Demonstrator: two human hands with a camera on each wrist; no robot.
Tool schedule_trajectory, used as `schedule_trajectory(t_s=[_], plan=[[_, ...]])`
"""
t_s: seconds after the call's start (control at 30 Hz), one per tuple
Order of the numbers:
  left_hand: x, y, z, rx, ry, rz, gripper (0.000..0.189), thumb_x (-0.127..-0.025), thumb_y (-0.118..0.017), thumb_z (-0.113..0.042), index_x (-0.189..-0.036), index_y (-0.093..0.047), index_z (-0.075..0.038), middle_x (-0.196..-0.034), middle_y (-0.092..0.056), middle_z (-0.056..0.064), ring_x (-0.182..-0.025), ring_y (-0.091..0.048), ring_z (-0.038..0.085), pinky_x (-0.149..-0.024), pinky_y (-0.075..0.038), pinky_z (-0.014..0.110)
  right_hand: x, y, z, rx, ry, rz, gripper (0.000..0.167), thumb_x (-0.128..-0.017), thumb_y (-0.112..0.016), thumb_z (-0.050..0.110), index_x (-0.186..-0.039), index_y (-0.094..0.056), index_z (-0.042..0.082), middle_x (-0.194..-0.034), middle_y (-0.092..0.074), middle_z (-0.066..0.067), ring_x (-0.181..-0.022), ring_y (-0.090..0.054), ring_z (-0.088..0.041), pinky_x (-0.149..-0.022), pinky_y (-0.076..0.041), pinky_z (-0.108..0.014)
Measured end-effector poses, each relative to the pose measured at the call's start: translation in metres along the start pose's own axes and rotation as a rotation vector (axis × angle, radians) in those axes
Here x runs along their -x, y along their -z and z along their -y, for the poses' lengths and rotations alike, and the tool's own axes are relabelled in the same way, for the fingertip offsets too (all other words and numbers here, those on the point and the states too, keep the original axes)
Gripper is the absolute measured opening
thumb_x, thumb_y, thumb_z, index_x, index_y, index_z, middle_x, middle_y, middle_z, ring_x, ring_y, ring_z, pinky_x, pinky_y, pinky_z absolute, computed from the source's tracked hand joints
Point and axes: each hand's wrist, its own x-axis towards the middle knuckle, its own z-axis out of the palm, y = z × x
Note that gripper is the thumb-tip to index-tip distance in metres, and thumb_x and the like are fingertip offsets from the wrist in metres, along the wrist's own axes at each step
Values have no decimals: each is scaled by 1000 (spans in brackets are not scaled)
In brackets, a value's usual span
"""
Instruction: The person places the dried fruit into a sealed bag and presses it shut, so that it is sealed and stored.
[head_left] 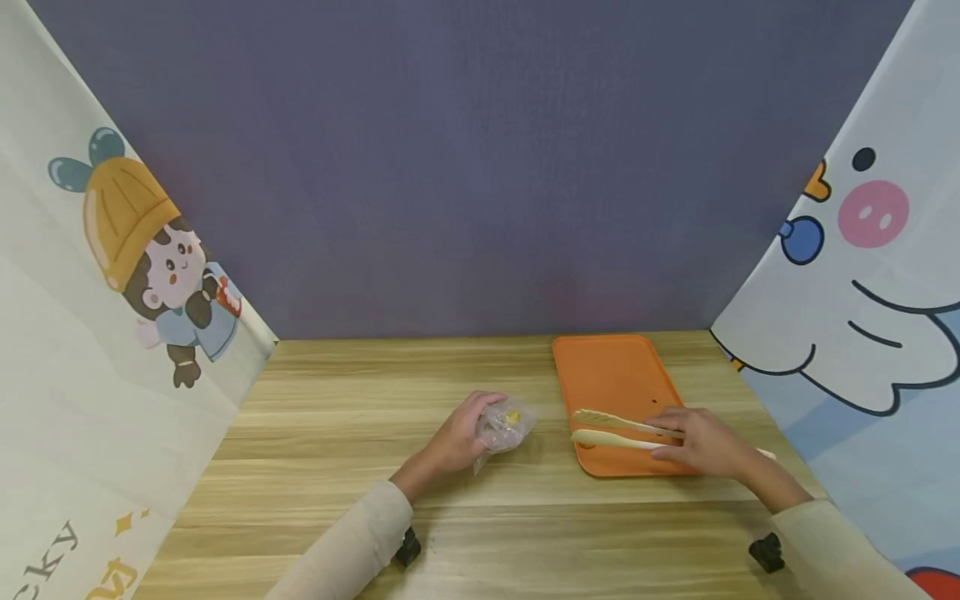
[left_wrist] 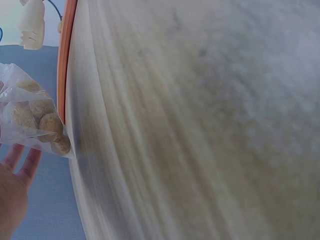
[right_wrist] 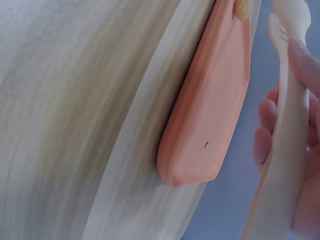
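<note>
My left hand (head_left: 456,437) grips a clear plastic bag (head_left: 508,429) over the wooden table, left of an orange tray (head_left: 609,375). Several round, light-brown balls (left_wrist: 51,124) show through the bag in the left wrist view, where fingers (left_wrist: 31,164) lie against its underside. With my right hand (head_left: 708,442) I hold cream-coloured tongs (head_left: 611,439) above the tray's near part, thumb on one arm and fingertips on the other. The tongs' tips stand apart with nothing between them. One brown ball (right_wrist: 242,9) lies on the tray, mostly hidden behind the tongs in the head view.
A few small dark specks (right_wrist: 205,145) mark the tray's surface. The wooden table (head_left: 337,425) ends at a dark grey-blue panel (head_left: 480,208) behind, with cartoon-printed sheets at left and right. Dark wrist mounts (head_left: 407,548) sit under both sleeves.
</note>
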Motion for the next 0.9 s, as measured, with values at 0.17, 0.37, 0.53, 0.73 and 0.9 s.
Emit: schedule_trajectory(t_s=[0.17, 0.37, 0.53, 0.73, 0.9], plan=[[0, 0, 0, 3, 3, 7, 76, -73, -63, 14, -144, -50, -11, -141, -57, 5, -133, -54, 21, -116, -45, 42, 4, -2, -5, 0, -17, 17, 51, -88, -78, 34, -127, -70, 2, -112, -73, -7, -63, -42, 9, -61, -42, -21], [0, 0, 1, -3, 1, 12, 78, -73, -63, 15, -145, -50, -12, -140, -57, 4, -132, -54, 21, -114, -46, 42, 7, -2, -7, -20, -8, 18, 51, -88, -77, 35, -126, -71, 2, -106, -72, -1, -65, -42, 8, -60, -41, -20], [0, 1, 0, 2, -6, 10, 77, -73, -62, 14, -144, -50, -11, -140, -57, 6, -132, -54, 23, -115, -46, 43, 10, -3, -9, -43, 8, 20, 51, -88, -78, 33, -126, -70, 0, -105, -72, -2, -64, -43, 9, -60, -42, -20], [-1, 1, 0, 3, -2, 21, 78, -72, -60, 15, -145, -49, -12, -142, -56, 5, -134, -52, 21, -116, -45, 42, 11, -6, -12, -35, 11, 16, 50, -87, -78, 33, -124, -72, 1, -108, -73, -3, -71, -49, 10, -63, -48, -23], [-1, 0, 0, -5, -3, 23, 78, -73, -60, 14, -145, -49, -11, -142, -56, 5, -134, -53, 22, -116, -44, 42, 13, -7, -14, -34, 7, 14, 48, -87, -78, 33, -124, -72, 2, -106, -73, -1, -69, -46, 9, -61, -45, -21]])
